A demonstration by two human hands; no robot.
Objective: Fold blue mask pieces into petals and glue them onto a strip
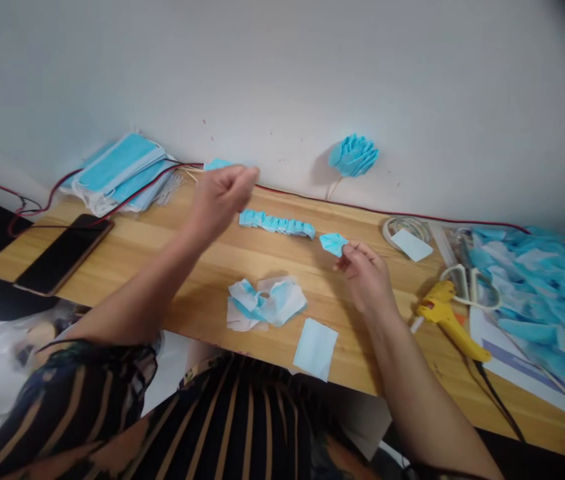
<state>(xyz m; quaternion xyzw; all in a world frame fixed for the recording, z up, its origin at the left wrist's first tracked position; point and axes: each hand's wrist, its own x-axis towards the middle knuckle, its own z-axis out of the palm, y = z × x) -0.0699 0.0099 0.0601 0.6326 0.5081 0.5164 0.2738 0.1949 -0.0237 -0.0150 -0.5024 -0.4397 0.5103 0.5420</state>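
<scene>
My right hand (366,272) pinches a small folded blue fabric petal (333,244) between thumb and fingertips, above the wooden table. My left hand (225,199) is raised near the wall with its fingers curled closed; whatever they may hold is hidden. Behind that hand, a flat blue piece (218,163) shows in part. Between the hands lies a row of folded blue pieces (276,223), lined up side by side. Closer to me are a loose pile of blue and white fabric pieces (282,301) and a pale blue square (316,348) at the table's front edge.
A blue fabric flower (354,155) on a stick leans against the wall. Packed face masks (120,167) and a phone (65,253) lie left. On the right are a yellow glue gun (450,320), white-handled scissors (472,287), a tape roll (391,230) and heaped blue pieces (542,293). A red-black cable (362,207) runs along the wall.
</scene>
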